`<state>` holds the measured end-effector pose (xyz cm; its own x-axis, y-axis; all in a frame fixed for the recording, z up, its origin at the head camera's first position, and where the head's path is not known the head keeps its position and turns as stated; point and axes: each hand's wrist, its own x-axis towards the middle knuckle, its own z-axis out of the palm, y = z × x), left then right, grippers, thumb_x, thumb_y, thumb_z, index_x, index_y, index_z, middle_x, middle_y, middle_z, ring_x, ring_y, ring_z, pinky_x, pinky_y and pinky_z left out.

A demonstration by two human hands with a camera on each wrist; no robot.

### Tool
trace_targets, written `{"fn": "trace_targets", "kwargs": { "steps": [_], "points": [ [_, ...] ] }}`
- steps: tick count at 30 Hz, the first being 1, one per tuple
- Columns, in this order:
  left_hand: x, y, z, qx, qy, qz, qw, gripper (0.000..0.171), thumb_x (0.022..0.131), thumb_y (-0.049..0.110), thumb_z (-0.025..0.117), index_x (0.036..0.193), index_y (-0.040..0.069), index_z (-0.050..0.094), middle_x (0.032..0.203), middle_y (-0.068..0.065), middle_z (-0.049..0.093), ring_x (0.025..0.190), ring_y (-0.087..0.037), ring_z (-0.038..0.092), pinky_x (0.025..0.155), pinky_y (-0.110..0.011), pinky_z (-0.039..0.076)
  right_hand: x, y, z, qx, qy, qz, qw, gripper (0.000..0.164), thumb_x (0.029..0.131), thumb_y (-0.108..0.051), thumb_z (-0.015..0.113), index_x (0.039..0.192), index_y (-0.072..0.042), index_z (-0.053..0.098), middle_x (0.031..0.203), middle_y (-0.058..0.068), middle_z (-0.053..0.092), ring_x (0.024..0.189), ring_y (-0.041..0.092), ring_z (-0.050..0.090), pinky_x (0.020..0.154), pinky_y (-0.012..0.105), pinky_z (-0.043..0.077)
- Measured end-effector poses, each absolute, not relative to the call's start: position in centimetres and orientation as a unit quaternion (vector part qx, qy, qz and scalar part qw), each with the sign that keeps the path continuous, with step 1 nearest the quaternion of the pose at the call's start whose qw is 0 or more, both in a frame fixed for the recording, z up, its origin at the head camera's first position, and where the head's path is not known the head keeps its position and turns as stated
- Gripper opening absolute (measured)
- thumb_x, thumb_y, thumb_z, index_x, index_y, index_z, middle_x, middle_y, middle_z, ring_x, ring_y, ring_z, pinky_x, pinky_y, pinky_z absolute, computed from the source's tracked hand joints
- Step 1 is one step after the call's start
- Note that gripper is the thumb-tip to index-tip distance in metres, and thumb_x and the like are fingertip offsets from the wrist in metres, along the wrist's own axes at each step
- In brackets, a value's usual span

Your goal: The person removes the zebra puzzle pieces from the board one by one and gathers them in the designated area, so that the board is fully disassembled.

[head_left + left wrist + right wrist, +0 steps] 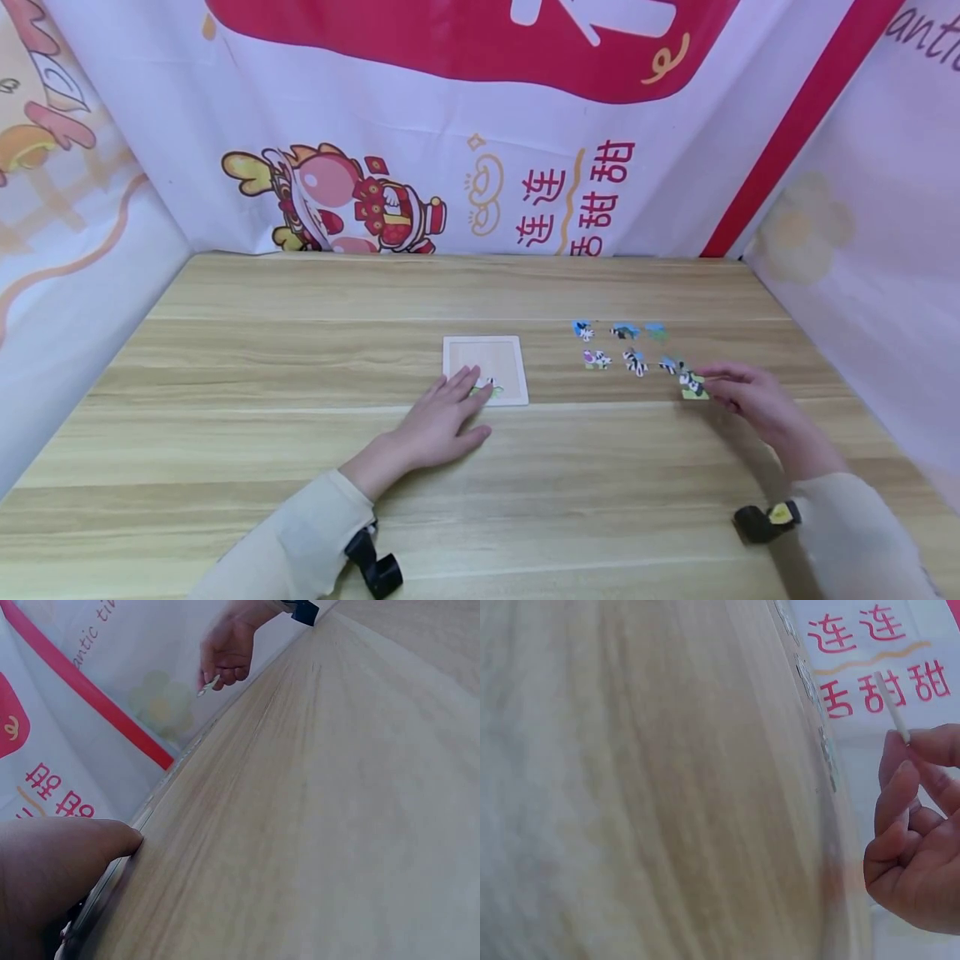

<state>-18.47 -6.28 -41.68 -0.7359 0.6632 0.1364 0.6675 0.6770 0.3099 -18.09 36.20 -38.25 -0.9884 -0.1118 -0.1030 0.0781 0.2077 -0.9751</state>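
In the head view my left hand (442, 423) rests with spread fingers on the lower left of a white-edged square puzzle tray (523, 371). Partly hidden by those fingers, a piece with green and black-and-white print (491, 389) lies inside it. My right hand (757, 404) pinches a puzzle piece (693, 385) with a panda-like print, raised above the table. The right wrist view shows that piece edge-on (894, 712) between thumb and fingertip. Loose puzzle pieces lie left of this hand, among them a zebra-striped one (635, 362) and a purple-and-white one (597, 359).
More pieces, such as a blue one (582, 330) and a blue-green one (656, 331), lie in a row farther back. The wooden table (300, 358) meets a printed cloth (465, 167) at its far edge and cloth walls at both sides.
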Motion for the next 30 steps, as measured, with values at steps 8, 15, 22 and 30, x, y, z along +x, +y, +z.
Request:
{"fn": "trace_targets", "kwargs": {
  "steps": [8,15,22,30],
  "points": [
    [-18.5,-6.3,-41.7,-0.366,-0.915,-0.170,0.007,0.056,0.087,0.040,0.043,0.132,0.007,0.035,0.138,-0.017,0.022,0.127,-0.028,0.013,0.100,-0.044,0.010,-18.1,37.3,-39.2,0.034,0.809,-0.580,0.096,0.017,0.081,-0.007,0.057,0.090,-0.018,0.066,0.069,-0.004,0.053,0.060,0.009,0.047,0.052,0.023,0.040],
    [-18.5,-6.3,-41.7,-0.366,-0.915,-0.173,0.008,0.056,0.087,0.040,0.042,0.132,0.008,0.035,0.138,-0.017,0.022,0.127,-0.027,0.013,0.100,-0.044,0.010,-18.1,37.0,-39.6,0.042,0.857,-0.508,0.074,0.015,0.080,-0.010,0.059,0.094,-0.012,0.064,0.069,-0.004,0.054,0.060,0.009,0.048,0.052,0.024,0.042],
    [-18.6,-6.4,-41.7,-0.364,-0.916,-0.168,0.006,0.056,0.087,0.041,0.042,0.133,0.009,0.034,0.138,-0.016,0.021,0.127,-0.027,0.013,0.100,-0.043,0.010,-18.1,36.8,-39.8,0.042,0.875,-0.478,0.063,0.025,0.080,-0.012,0.059,0.102,-0.001,0.060,0.071,-0.003,0.053,0.062,0.010,0.047,0.052,0.025,0.041],
    [-18.5,-6.3,-41.7,-0.363,-0.916,-0.171,0.005,0.056,0.087,0.041,0.042,0.133,0.008,0.034,0.138,-0.016,0.021,0.127,-0.027,0.012,0.100,-0.044,0.010,-18.0,36.7,-40.1,0.043,0.870,-0.488,0.050,0.019,0.079,-0.008,0.058,0.097,-0.006,0.064,0.068,-0.005,0.053,0.060,0.009,0.047,0.051,0.025,0.041]
  ]
}}
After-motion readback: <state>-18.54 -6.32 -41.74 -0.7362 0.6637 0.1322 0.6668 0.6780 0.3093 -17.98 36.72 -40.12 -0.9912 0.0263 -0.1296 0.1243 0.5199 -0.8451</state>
